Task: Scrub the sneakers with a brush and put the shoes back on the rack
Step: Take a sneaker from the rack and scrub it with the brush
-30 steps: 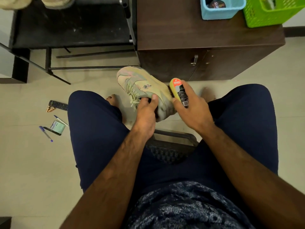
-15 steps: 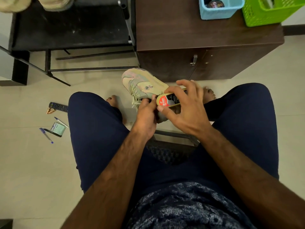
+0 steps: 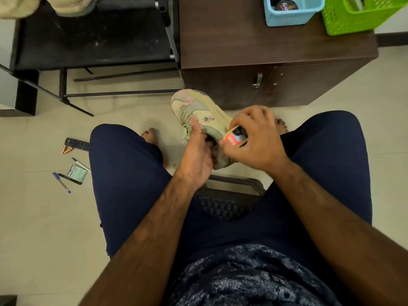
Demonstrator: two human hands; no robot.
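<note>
The sneaker (image 3: 199, 111) is hanging in the air between the person's knees, above the pale floor (image 3: 44, 228) and just in front of the brown cabinet (image 3: 242, 47). It is showing soft, washed colours: yellow-green on the side, pink over the toe, a grey-green collar, pale laces, and a small dark logo on the side. Its toe is pointing away from the person and its heel is facing the lap.

The brush (image 3: 234, 138) is lying against the collar of the sneaker. It is a small piece with a yellow body and an orange-red label; the bristles are not showing.

The left hand (image 3: 196, 151) is gripping the sneaker at the heel end, the thumb lying flat along the side next to the laces and the other fingers curling under it, out of sight. The right hand (image 3: 257, 138) is coming over from the right side, its fingers bending around the brush and holding it onto the shoe. Both forearms are reaching forward from the bottom of the view.

The person is sitting on a dark mesh seat (image 3: 227, 204) in dark blue trousers, with bare feet on the floor. The black rack (image 3: 88, 40) is standing to the left of the cabinet, and a pale shoe (image 3: 70, 4) is resting at its top edge. A blue basket (image 3: 287, 18) and a green basket (image 3: 353, 21) are sitting on the cabinet. On the floor at the left, a remote control (image 3: 77, 144), two batteries (image 3: 67, 149) and a blue pen (image 3: 61, 183) are lying.
</note>
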